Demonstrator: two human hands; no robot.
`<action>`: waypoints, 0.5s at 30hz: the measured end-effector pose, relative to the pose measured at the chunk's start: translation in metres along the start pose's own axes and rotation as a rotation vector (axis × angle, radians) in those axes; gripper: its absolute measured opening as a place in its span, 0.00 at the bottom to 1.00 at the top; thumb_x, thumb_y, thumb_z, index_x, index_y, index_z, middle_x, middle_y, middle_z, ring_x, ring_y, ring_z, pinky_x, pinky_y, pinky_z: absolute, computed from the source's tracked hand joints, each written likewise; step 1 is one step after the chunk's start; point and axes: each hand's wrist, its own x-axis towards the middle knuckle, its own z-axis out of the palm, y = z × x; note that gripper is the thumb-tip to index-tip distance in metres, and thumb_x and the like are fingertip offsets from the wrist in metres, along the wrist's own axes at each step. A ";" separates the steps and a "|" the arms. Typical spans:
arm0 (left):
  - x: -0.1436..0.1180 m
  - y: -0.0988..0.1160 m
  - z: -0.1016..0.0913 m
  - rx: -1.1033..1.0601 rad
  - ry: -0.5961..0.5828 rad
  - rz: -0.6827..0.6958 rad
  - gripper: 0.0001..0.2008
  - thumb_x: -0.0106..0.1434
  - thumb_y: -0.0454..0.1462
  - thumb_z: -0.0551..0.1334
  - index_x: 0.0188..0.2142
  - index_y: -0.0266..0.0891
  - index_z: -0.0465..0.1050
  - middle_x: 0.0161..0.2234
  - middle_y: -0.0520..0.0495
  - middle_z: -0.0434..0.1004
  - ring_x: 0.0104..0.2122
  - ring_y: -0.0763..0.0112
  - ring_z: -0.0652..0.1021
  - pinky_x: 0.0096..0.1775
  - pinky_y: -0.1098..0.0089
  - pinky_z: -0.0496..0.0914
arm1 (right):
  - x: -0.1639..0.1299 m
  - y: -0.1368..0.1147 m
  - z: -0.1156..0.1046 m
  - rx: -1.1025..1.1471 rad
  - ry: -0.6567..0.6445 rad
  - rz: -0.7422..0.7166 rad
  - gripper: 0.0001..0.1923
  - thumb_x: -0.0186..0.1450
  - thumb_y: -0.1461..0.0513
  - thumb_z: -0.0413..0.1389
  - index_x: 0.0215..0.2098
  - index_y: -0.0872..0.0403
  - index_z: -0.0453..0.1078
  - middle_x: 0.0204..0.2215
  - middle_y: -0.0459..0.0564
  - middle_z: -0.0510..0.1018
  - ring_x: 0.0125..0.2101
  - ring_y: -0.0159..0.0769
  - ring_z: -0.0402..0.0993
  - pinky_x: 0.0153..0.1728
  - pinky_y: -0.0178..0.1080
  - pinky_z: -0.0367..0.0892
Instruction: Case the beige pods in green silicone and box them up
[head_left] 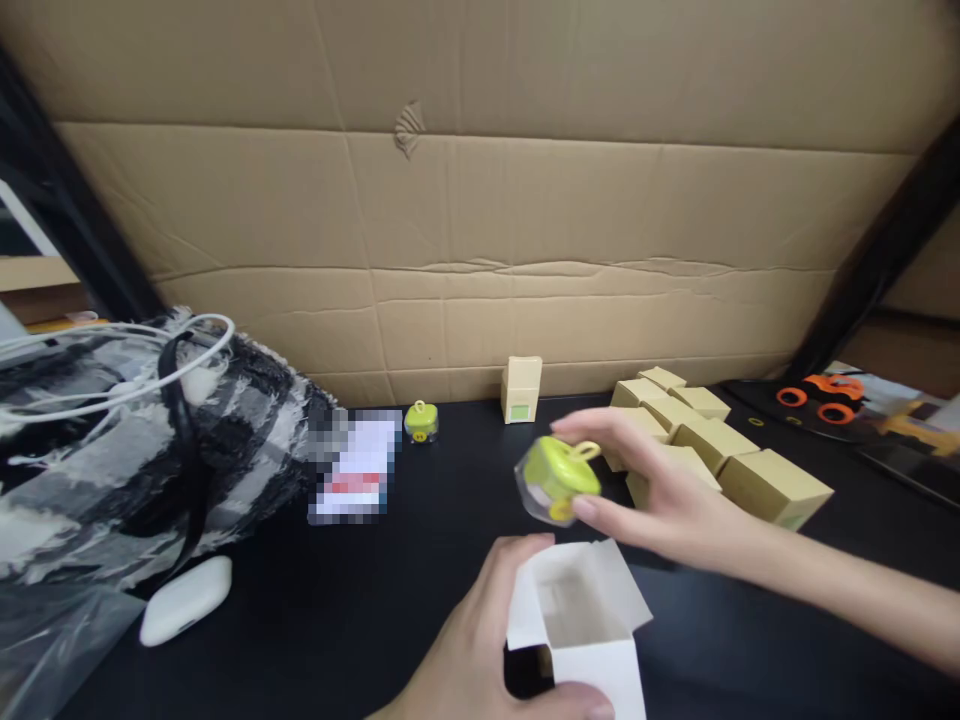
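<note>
1. The cardboard wall (480,200) backs the black surface (420,600) you work on. It stands well behind your hands, so it is no obstacle.
2. The plaid cloth (135,450) with white cables (112,370) on it lies far to your left, and a white case (186,598) sits just in front of it. All are clear of your reach.
3. The row of small tan boxes (712,450) sits just behind your right hand (660,500). A backward sweep of your wrist could, I judge, knock one off the row.
4. Your left hand (480,650) grips the open white box (581,625) near the front edge, flaps up. If you squeeze hard, the thin walls may buckle and narrow the mouth.
5. Your right hand pinches the green toy (559,480) in its clear shell by the fingertips, in the air just above the box. That light hold on a smooth shell could slip, and the toy would likely bounce off a flap.
6. A second green toy (421,421) and one upright tan box (521,390) stand apart near the wall.
</note>
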 end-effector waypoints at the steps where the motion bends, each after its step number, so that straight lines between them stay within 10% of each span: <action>1: 0.000 0.001 -0.001 -0.016 -0.013 0.002 0.39 0.47 0.43 0.71 0.57 0.44 0.59 0.52 0.42 0.69 0.50 0.51 0.73 0.53 0.55 0.67 | -0.011 -0.003 -0.002 0.019 0.037 -0.007 0.23 0.65 0.61 0.55 0.56 0.47 0.54 0.49 0.51 0.69 0.50 0.38 0.68 0.51 0.41 0.67; 9: 0.001 -0.017 0.001 -0.119 -0.020 0.045 0.53 0.48 0.46 0.71 0.64 0.44 0.40 0.58 0.36 0.65 0.54 0.50 0.72 0.56 0.51 0.64 | -0.038 -0.024 0.005 -0.108 -0.065 -0.115 0.27 0.57 0.66 0.61 0.52 0.45 0.59 0.48 0.48 0.75 0.47 0.35 0.74 0.46 0.33 0.71; 15: -0.001 -0.018 0.004 -0.103 -0.012 0.009 0.50 0.49 0.45 0.71 0.64 0.46 0.43 0.60 0.37 0.63 0.58 0.48 0.69 0.56 0.52 0.64 | -0.035 -0.024 0.009 -0.155 -0.155 -0.134 0.18 0.58 0.65 0.60 0.47 0.54 0.68 0.49 0.55 0.77 0.52 0.41 0.71 0.53 0.40 0.67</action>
